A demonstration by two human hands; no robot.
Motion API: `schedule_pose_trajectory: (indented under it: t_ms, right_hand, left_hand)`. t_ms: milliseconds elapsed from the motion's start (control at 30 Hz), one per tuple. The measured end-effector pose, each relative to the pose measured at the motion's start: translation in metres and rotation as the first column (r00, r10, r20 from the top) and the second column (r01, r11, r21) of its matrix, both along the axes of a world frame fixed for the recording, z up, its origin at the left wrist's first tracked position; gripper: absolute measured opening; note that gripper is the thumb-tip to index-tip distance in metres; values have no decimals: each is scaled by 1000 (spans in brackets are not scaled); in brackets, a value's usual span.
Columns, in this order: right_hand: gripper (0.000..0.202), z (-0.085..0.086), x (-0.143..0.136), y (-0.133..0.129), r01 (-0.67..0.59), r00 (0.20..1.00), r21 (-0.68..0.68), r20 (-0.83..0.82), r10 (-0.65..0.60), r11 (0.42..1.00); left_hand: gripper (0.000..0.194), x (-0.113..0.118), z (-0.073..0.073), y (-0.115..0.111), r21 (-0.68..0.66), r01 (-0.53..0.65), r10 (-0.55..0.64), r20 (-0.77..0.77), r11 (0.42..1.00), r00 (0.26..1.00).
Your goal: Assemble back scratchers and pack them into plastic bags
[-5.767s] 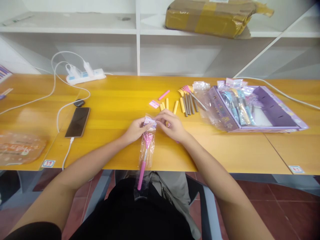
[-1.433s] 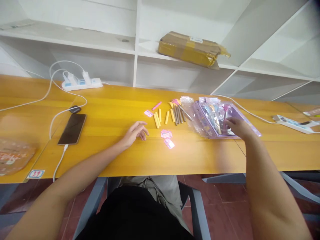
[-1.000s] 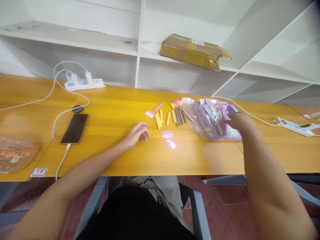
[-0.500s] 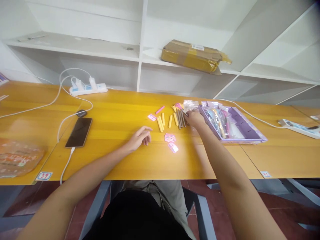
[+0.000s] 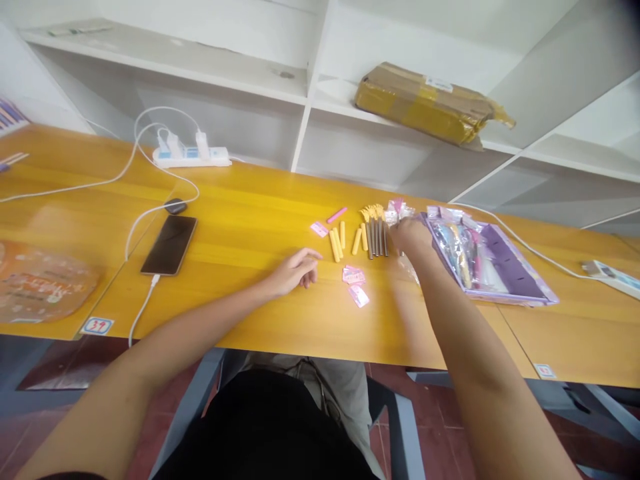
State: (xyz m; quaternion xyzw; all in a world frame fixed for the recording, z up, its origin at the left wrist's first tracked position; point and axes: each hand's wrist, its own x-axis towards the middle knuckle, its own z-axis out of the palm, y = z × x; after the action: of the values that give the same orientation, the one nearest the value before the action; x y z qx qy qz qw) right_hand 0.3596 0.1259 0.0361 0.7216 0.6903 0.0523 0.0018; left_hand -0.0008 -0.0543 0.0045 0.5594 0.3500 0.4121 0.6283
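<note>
My left hand [image 5: 296, 272] rests on the yellow table with loosely curled fingers apart and nothing in it. My right hand [image 5: 411, 233] is lowered beside the clear plastic wrappers [image 5: 399, 209]; its fingers point down over a pink-topped item, and the grip is partly hidden. Just left of it lie several forks with yellow heads and dark handles [image 5: 377, 233]. Further left are short yellow sticks [image 5: 335, 245], a pink stick [image 5: 337, 215] and a pink card [image 5: 319, 229]. More pink cards [image 5: 354, 275] lie nearer the table's front.
A purple tray [image 5: 535, 283] with bagged utensils stands at the right. At the left are a phone [image 5: 170, 245] on a cable, a power strip [image 5: 193, 157] and an orange bag [image 5: 45, 283]. A taped box [image 5: 425, 103] sits on the shelf.
The view has shifted. My right hand has moved from the fork heads to the right, and the pink fork head now shows over the wrappers. My left hand keeps its pose.
</note>
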Motion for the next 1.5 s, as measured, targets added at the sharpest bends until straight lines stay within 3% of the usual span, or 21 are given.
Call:
schedule_pose_trajectory:
  t_ms: [100, 167, 267, 333, 467, 600, 733, 867, 1033, 1133, 1200, 1267, 1367, 1433, 1500]
  right_hand:
    - [49, 7, -15, 5, 17, 996, 181, -94, 0, 983]
    - [46, 13, -34, 12, 13, 983, 214, -183, 27, 977]
    - [48, 21, -71, 20, -138, 960, 118, -227, 162, 983]
    - [52, 23, -96, 21, -251, 958, 13, -137, 250, 968]
    - [41, 23, -132, 19, -282, 955, -169, 48, 293, 945]
    - [34, 27, -142, 18, -295, 948, -168, 68, 310, 941]
    - [34, 41, -137, -2, -365, 931, 1, 25, 365, 931]
    - [33, 43, -133, -56, -566, 816, 162, -26, 577, 808]
    - [29, 19, -136, -125, -746, 623, 243, -73, 779, 620]
    - [30, 0, -142, -141, -797, 509, 289, -152, 847, 531]
    - [30, -11, -143, -143, -799, 460, 328, -206, 864, 504]
    - [30, -19, -141, -141, -772, 460, 357, -258, 850, 526]
    - [32, -23, -129, -139, -669, 518, 371, -389, 762, 644]
    - [33, -20, -120, -138, -513, 551, 394, -530, 645, 763]
    - [40, -15, -114, -137, -303, 511, 441, -673, 534, 845]
  left_hand:
    - [26, 1, -2, 0, -2, 4, -4, -10, 1000, 1000]
    - [25, 1, -3, 1, -1, 6, -6, -15, 1000, 1000]
    - [26, 1, -3, 1, 3, 6, -6, -23, 1000, 1000]
    - [27, 0, -2, 1, 1, 5, -5, -20, 1000, 1000]
    - [31, -1, 0, 0, -10, 3, -3, -11, 1000, 1000]
    - [33, -2, 0, 0, -4, 10, -10, -4, 1000, 1000]
    - [29, -2, -2, 3, -13, -13, 13, 0, 1000, 1000]
    - [35, 0, -5, 7, -41, -86, 87, 15, 995, 996]
    - [55, 2, -12, 9, 28, -61, 61, 0, 998, 998]
    - [54, 2, -18, 11, 78, -26, 29, -47, 997, 998]
    - [54, 2, -21, 12, 82, -13, 20, -92, 997, 996]
    - [54, 1, -19, 11, 85, -12, 23, -127, 996, 992]
    - [48, 0, -9, 8, 92, -14, 31, -177, 996, 984]
    - [47, -1, -2, 5, 85, -8, 26, -216, 996, 976]
    - [48, -1, 2, 4, 83, 11, 11, -251, 996, 968]
